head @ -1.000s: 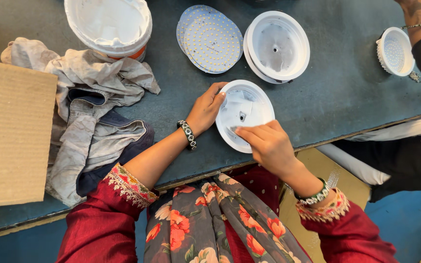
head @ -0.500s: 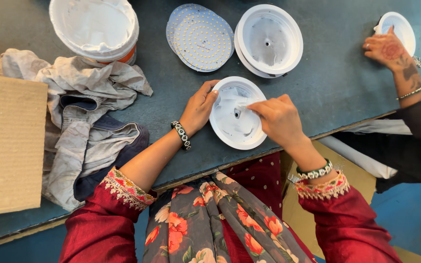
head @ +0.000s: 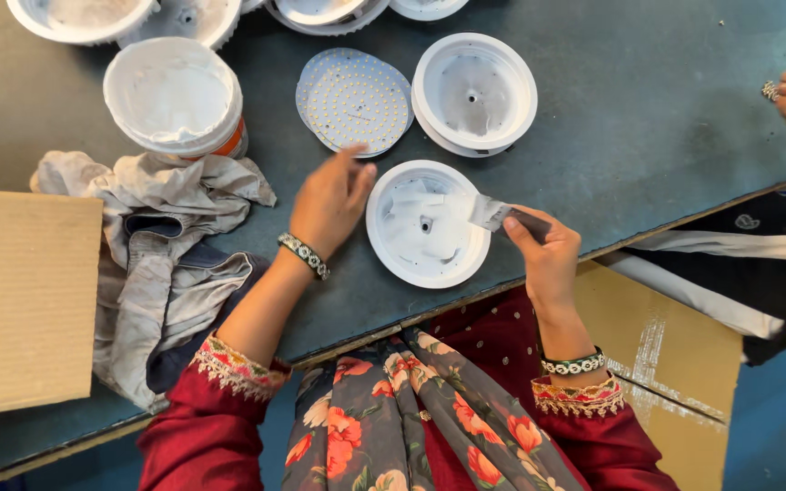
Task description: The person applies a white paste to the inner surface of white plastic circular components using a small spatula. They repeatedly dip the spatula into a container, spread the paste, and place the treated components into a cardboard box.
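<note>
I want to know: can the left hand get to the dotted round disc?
Probably yes. The left hand hovers open just below the dotted disc, fingertips near its edge, with nothing between them.

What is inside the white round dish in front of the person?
Inside the white round housing sits a small centre hole and pale smeared paste. The right hand holds a small spreader over its edge, covering a bit.

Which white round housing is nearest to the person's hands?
The white housing at the table's near edge, between both hands; the other housing lies farther back.
</note>
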